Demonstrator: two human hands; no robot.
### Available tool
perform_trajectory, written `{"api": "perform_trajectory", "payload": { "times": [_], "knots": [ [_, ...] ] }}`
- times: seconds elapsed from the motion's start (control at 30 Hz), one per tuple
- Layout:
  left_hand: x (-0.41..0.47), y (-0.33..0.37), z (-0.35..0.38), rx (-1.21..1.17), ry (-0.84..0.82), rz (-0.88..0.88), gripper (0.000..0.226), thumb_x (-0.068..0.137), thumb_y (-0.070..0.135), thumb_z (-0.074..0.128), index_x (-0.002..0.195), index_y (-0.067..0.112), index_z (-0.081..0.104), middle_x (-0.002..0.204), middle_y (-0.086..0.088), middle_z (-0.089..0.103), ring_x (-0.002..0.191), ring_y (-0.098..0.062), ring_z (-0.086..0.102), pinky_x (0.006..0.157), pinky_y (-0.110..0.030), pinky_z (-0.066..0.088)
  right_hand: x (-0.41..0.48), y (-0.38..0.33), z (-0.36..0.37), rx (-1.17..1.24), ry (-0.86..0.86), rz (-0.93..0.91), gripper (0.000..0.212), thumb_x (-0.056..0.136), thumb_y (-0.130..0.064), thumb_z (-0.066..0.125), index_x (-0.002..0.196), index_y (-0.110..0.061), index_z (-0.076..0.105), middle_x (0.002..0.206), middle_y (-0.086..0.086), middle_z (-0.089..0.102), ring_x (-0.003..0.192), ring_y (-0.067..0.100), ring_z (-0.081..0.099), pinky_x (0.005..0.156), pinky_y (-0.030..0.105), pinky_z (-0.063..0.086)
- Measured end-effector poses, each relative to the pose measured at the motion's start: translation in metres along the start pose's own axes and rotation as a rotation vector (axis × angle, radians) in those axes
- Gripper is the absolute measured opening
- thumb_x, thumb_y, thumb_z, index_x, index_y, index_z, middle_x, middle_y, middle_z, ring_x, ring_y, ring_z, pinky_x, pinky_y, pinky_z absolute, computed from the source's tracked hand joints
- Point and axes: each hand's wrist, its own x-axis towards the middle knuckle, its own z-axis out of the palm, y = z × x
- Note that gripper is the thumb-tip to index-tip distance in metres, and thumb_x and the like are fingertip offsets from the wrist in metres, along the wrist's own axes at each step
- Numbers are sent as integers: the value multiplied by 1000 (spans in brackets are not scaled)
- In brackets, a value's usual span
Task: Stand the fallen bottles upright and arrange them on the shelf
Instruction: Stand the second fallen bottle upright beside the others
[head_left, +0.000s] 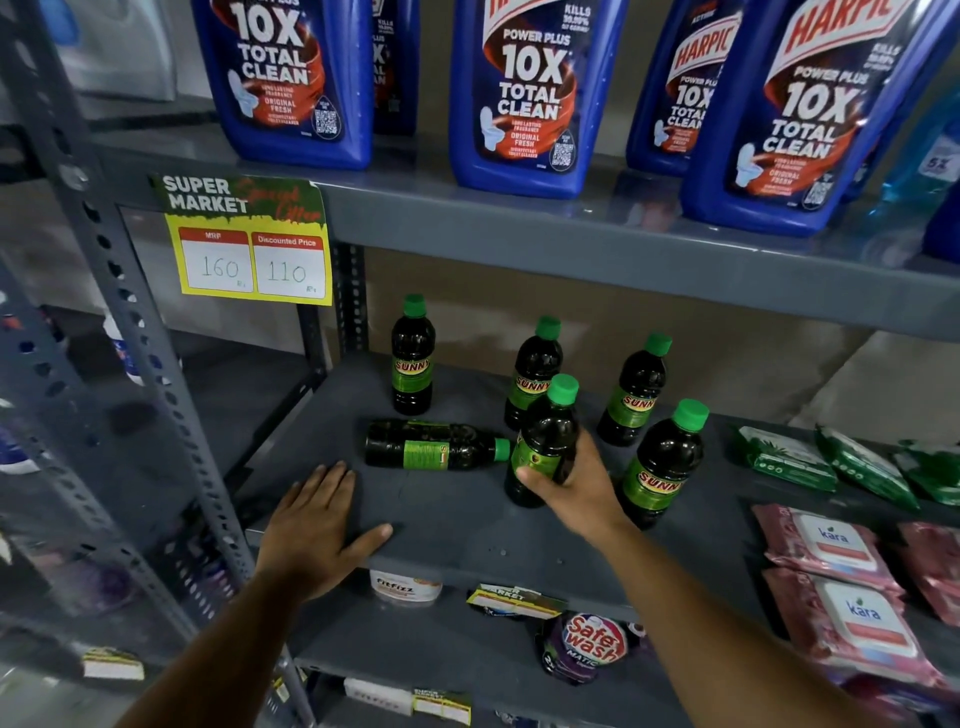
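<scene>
Four Sunny bottles (413, 358) are standing; the right hand (571, 483) is gripping a fifth bottle (545, 441) upright. One fallen bottle (434, 445) is lying unrighted. The left hand (317, 519) is resting spread flat on the shelf (467, 540).

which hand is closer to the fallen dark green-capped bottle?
Right. The right hand, gripping an upright bottle, sits beside the fallen bottle at its cap end. The left hand rests flat on the shelf edge below it.

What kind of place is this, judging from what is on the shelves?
Most likely a supermarket aisle for cleaning goods. A price tag on the metal shelf reads "Super Market" with a discounted price, and identical Harpic bottles and Sunny bottles stand in rows.
</scene>
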Motion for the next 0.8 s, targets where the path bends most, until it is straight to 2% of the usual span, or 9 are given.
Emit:
{"api": "perform_trajectory", "payload": {
  "times": [0.03,0.13,0.3,0.37,0.5,0.6,0.7,0.73,0.8],
  "knots": [
    [0,0,0,1,0,-2,107,72,86,7,147,11,19,157,-8,19,144,-22,11,117,-44,14,0,-1,1,-36,56,-9,78,56,-54,83,121,-34,43,125,-3,55,118,13,53,102,40,44],
    [1,-1,0,6,-11,-8,107,72,86,6,148,12,16,158,-7,16,145,-21,8,118,-43,13,1,-4,5,-55,159,19,106,48,-59,84,135,-19,38,130,2,53,119,18,52,101,41,45],
    [0,1,-1,6,-12,-5,110,69,87,1,148,12,14,158,-7,14,145,-21,6,118,-44,12,3,-4,3,30,50,48,83,69,-22,82,136,-19,33,113,-8,60,106,12,59,87,29,46],
    [0,1,-1,8,-8,-3,111,69,87,1,148,12,15,158,-8,15,145,-22,7,118,-43,11,5,-4,3,1,66,14,86,65,-24,86,134,-17,34,115,-7,55,108,11,55,88,26,41],
    [1,0,1,13,-8,-4,109,70,87,2,148,12,14,158,-7,14,145,-22,7,117,-42,10,6,-3,4,10,29,65,70,70,-17,81,122,-21,35,107,-7,56,106,16,58,79,23,41],
    [1,-1,1,2,2,-1,108,71,86,6,147,11,17,158,-8,17,145,-23,9,117,-43,12,6,1,9,14,-3,54,82,67,-21,84,128,-21,30,109,-11,53,104,10,55,85,26,41],
    [2,-1,2,-11,15,-1,107,72,86,10,146,11,22,156,-9,22,144,-24,14,116,-44,15,6,3,12,-16,34,86,67,68,-19,84,112,-20,33,98,-12,55,96,13,59,69,19,43],
    [1,-1,3,-14,16,-4,107,72,86,10,146,10,23,156,-9,23,144,-24,15,116,-44,16,7,4,12,-13,34,95,65,69,-15,82,113,-18,34,96,-12,55,96,15,60,66,18,43],
    [1,-2,4,-11,9,-2,107,72,86,10,146,11,22,157,-9,21,144,-24,14,116,-44,15,7,7,11,-6,9,103,72,69,-12,80,124,-15,33,100,-13,55,102,16,60,71,20,44]
  ]
}}
